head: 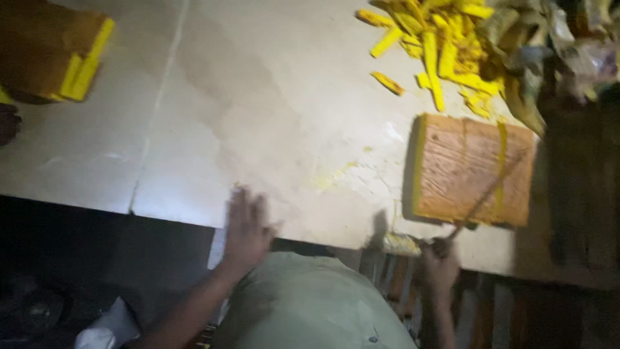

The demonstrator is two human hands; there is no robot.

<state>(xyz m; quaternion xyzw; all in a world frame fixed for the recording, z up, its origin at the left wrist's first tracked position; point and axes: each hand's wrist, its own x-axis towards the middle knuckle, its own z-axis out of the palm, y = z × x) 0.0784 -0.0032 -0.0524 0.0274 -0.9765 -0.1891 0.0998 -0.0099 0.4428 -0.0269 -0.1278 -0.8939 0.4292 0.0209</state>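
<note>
while the left hand (247,227) lies flat with fingers spread on the near edge of the pale stone-like bench (271,110), its grip is open and holding nothing. the right hand (440,258) is further right along that same edge, closed around the end of a thin dark stick-like tool (487,192) that slants up and across the rectangular wooden block with yellow-stained edges (475,169). it's blurry, so can't tell what kind of tool it is exactly. just left of the right hand there's a small yellowish lump (400,243) sitting on the bench edge, too smeared to make out.

the wooden block lies flat on the right part of the bench, close to the near edge, with yellow streaks running across its top. behind it, toward the far right corner, is a heap of bright yellow cut strips (439,45), a couple of loose ones lying a bit apart to the left of the heap. some crumpled greyish-green stuff (549,45) is piled beside the strips on the right.

far left corner has another brown block with yellow sides (55,55), well apart from both hands. some yellow smudges (336,173) mark the bench between the left hand and the wooden block. a greenish-grey rounded cloth surface (310,304) fills the bottom middle between the two forearms.
</note>
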